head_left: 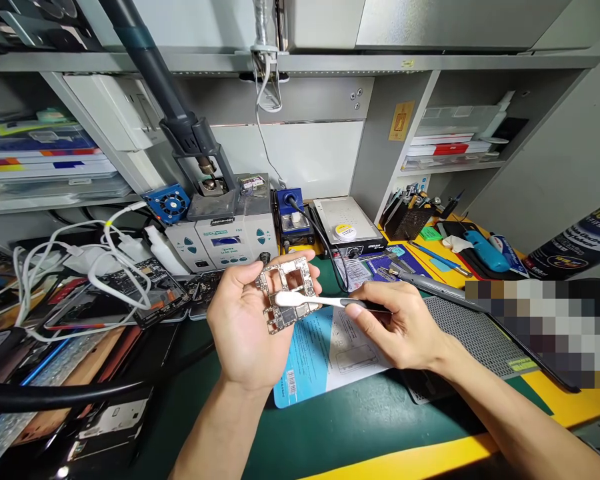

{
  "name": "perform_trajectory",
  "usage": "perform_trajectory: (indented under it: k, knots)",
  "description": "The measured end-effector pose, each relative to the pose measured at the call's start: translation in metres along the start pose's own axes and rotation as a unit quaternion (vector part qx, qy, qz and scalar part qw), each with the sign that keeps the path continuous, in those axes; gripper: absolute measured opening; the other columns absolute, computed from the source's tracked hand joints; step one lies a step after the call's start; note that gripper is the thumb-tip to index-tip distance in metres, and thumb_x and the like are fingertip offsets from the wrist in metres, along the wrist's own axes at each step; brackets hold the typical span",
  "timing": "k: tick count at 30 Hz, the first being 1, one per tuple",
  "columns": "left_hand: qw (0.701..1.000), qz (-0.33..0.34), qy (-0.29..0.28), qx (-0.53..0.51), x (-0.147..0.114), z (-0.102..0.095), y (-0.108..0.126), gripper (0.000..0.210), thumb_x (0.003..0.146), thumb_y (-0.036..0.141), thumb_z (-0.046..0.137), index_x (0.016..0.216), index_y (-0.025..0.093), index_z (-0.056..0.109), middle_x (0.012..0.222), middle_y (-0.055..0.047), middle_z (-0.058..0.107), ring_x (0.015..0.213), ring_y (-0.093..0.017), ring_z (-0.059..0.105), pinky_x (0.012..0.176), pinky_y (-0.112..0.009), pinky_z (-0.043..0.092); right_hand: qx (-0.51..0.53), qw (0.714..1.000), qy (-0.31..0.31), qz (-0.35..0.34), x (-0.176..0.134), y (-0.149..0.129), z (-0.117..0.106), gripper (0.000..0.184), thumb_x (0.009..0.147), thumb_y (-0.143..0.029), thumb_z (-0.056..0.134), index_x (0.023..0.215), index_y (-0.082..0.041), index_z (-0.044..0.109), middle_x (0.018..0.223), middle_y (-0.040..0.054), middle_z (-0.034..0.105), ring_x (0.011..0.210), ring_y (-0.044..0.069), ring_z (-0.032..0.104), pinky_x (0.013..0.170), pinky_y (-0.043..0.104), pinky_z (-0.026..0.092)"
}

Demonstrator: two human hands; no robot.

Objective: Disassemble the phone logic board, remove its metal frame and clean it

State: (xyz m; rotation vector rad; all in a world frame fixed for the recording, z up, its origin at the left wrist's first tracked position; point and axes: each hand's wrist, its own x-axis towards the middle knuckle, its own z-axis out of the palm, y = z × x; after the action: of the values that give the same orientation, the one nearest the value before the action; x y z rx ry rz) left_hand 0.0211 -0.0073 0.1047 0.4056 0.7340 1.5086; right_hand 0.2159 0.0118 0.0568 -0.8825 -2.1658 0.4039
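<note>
My left hand (253,327) holds up a small phone circuit board (283,317) with cut-out openings, gripped by its edges between thumb and fingers. From the right, my right hand (397,323) pinches the dark handle of a white toothbrush (325,301). The brush head lies across the middle of the board; its bristles face down and are hidden, so contact is hard to make out. Beneath both hands is a blue and white printed package (320,367) on the green mat (350,433).
A grey hot-air station (225,233) stands behind my left hand, with a blue fan (167,203) beside it. White cables (100,267) tangle over phone parts at left. A black cable (105,393) crosses the lower left. A perforated dark panel (470,327) lies at right.
</note>
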Motion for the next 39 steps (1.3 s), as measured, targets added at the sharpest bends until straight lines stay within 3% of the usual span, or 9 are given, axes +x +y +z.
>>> perform_trajectory:
  k: [6,17,32,39]
  knots:
    - [1.000,-0.020,0.006,0.013,-0.0010,-0.0016,0.0034,0.052,0.086,0.037,0.046,0.097,-0.002,0.078,0.084,-0.021,0.074,0.075,-0.027,0.070,0.067,-0.034,0.059,-0.003,0.999,-0.037,-0.039,-0.0014,0.0010,-0.0019,0.022,0.095,-0.029,0.056,0.079,-0.018,0.064,0.061,0.0019,0.058,0.053,0.014,0.049,0.054,0.029,0.035]
    - [0.999,-0.019,-0.046,0.002,-0.0024,-0.0064,0.0028,0.055,0.084,0.040,0.047,0.097,-0.003,0.079,0.084,-0.021,0.074,0.080,-0.028,0.070,0.072,-0.035,0.060,-0.017,0.997,0.008,-0.073,-0.0024,0.0015,0.0019,0.019,0.094,-0.026,0.057,0.083,-0.014,0.068,0.062,0.0032,0.059,0.053,0.015,0.052,0.053,0.030,0.037]
    - [0.997,-0.004,-0.070,0.012,-0.0043,-0.0052,0.0037,0.055,0.083,0.040,0.045,0.094,0.000,0.082,0.081,-0.019,0.076,0.076,-0.026,0.070,0.070,-0.035,0.060,-0.010,0.995,0.035,-0.091,-0.0029,0.0024,0.0025,0.019,0.092,-0.021,0.059,0.084,-0.008,0.071,0.062,0.0066,0.060,0.054,0.016,0.054,0.052,0.031,0.038]
    - [0.998,0.004,-0.065,-0.010,-0.0035,-0.0065,0.0016,0.053,0.083,0.040,0.049,0.092,-0.001,0.081,0.085,-0.020,0.077,0.080,-0.028,0.071,0.073,-0.036,0.061,-0.018,0.993,0.095,-0.074,-0.0014,0.0038,0.0032,0.016,0.092,-0.019,0.060,0.080,-0.012,0.067,0.060,-0.0002,0.054,0.050,0.011,0.045,0.050,0.027,0.035]
